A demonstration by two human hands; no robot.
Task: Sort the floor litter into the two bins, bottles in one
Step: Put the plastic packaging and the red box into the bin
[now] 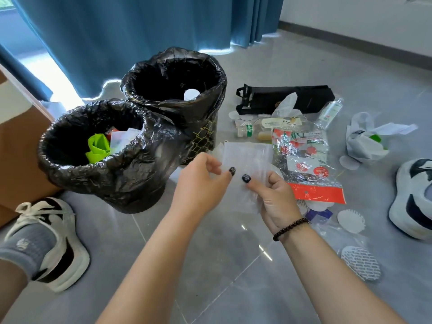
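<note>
Both hands, left hand (201, 181) and right hand (273, 197), pinched a clear plastic bag (245, 160) above the floor (210, 265). Near bin (98, 160) stood at ten o'clock, far bin (177, 90) at eleven; bottles (330, 112) lay at one o'clock.

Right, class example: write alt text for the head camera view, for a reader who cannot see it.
Both hands, left hand and right hand, hold a clear plastic bag above a grey tiled floor, beside two black-lined bins. The near bin holds green and white wrappers; the far bin shows one white object. Packaging, a small bottle and paper discs lie scattered to the right.
</note>
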